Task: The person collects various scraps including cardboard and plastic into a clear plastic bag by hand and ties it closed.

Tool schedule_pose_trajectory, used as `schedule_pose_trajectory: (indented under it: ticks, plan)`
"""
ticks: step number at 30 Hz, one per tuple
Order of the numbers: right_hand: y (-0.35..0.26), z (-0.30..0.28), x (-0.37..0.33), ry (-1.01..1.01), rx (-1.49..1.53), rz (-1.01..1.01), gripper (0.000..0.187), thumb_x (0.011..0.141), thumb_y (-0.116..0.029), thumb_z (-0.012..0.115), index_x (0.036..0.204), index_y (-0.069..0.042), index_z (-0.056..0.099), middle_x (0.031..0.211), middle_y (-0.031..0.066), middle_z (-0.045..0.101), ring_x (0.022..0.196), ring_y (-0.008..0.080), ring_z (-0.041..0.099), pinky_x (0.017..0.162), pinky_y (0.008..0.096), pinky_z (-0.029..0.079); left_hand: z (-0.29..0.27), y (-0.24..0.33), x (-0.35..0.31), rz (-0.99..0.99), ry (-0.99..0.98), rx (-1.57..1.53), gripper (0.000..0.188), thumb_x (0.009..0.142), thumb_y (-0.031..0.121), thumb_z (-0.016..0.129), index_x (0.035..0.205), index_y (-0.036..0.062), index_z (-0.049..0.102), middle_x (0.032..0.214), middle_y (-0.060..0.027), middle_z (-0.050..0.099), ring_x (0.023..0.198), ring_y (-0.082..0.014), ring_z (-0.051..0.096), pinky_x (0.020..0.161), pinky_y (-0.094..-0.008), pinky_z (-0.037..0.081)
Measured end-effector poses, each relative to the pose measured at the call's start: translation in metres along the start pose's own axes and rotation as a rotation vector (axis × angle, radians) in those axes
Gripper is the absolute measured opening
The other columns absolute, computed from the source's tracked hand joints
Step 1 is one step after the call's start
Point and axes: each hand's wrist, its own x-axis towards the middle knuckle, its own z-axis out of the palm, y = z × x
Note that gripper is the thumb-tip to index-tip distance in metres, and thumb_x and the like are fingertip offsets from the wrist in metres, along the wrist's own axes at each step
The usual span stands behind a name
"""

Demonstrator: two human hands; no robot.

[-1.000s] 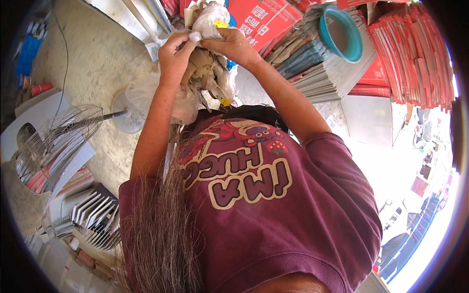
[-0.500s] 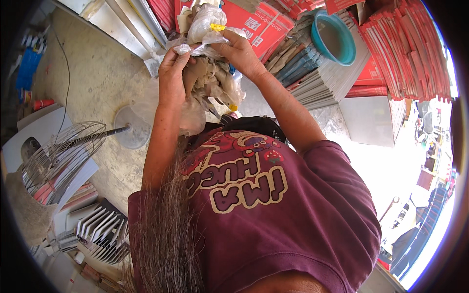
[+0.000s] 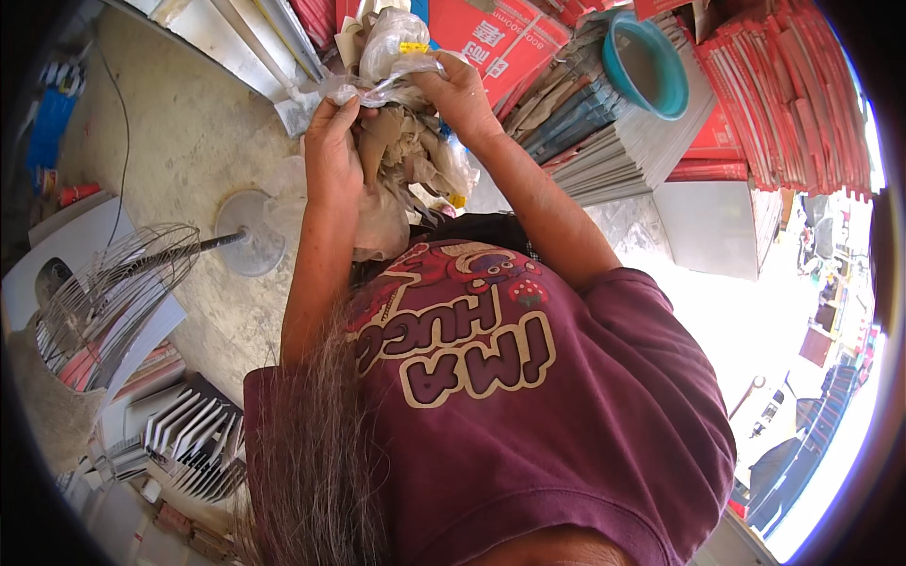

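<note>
Both of my hands pinch a clear plastic bag (image 3: 379,92) at the top middle, its thin film stretched between them. My left hand (image 3: 332,141) is closed on one side of the film, fingertips together. On the other side my right hand (image 3: 455,92) grips it, thumb and fingers pressed together. A whitish, bunched part of plastic with a yellow label (image 3: 413,47) rises just beyond my hands. Below and between my wrists hangs a crumpled heap of brown paper and plastic scraps (image 3: 404,151). What lies inside the bag is hard to make out.
Red cartons (image 3: 505,42) and stacked grey sheets (image 3: 613,156) stand ahead and right, with a teal basin (image 3: 646,66) on top. More red flattened boxes (image 3: 783,104) are piled far right. At left stands a wire-caged fan (image 3: 118,292) beside tile display racks (image 3: 193,439).
The plastic film is drawn out a little wider between my hands. My left hand has shifted slightly, and both hands keep their pinch.
</note>
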Motion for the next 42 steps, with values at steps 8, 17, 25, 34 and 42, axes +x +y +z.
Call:
schedule_pose_trajectory:
  ticks: [8,17,25,34,42]
  plan:
    - [0.005,-0.016,-0.003,0.065,0.211,0.084,0.025,0.092,-0.021,0.045,0.092,0.000,0.058,0.073,0.0034,0.059,0.056,0.0077,0.047,0.052,0.0222,0.039,0.000,-0.001,0.001,0.007,-0.026,0.037,0.010,0.088,0.011,0.053,0.094,0.0051,0.059,0.095,-0.0080,0.065,0.077,-0.0107,0.054,0.073,-0.0249,0.044]
    - [-0.014,-0.044,0.006,0.212,0.595,0.098,0.025,0.091,-0.016,0.037,0.093,-0.001,0.056,0.102,0.0137,0.061,0.088,0.0186,0.057,0.081,0.0344,0.047,-0.003,0.011,0.005,0.010,-0.017,0.176,0.013,0.090,0.014,0.051,0.093,0.0056,0.061,0.089,-0.0080,0.066,0.068,-0.0087,0.052,0.068,-0.0220,0.042]
    - [-0.013,-0.067,0.023,-0.438,0.786,-0.070,0.020,0.091,-0.019,0.039,0.088,-0.005,0.052,0.081,0.0083,0.054,0.077,0.0262,0.055,0.078,0.0446,0.046,0.011,0.013,0.006,0.060,0.001,0.332,0.014,0.090,0.016,0.052,0.088,0.0055,0.061,0.082,-0.0027,0.063,0.066,-0.0073,0.048,0.063,-0.0204,0.038]
    - [-0.070,-0.036,-0.015,-0.255,-1.211,-0.651,0.030,0.080,-0.039,0.062,0.091,-0.011,0.063,0.078,0.0059,0.062,0.069,0.0256,0.062,0.059,0.0360,0.049,0.020,0.014,0.005,0.089,-0.014,0.305,0.012,0.088,0.015,0.053,0.080,0.0065,0.058,0.073,0.0006,0.057,0.065,-0.0071,0.043,0.062,-0.0207,0.034]
    - [-0.056,-0.041,-0.011,-0.264,-1.015,-0.659,0.024,0.080,-0.036,0.061,0.085,-0.012,0.062,0.067,0.0069,0.061,0.064,0.0261,0.061,0.055,0.0366,0.048,0.019,0.020,0.008,0.091,-0.038,0.205,0.012,0.088,0.013,0.054,0.080,0.0051,0.059,0.073,-0.0002,0.057,0.065,-0.0080,0.044,0.064,-0.0206,0.034]
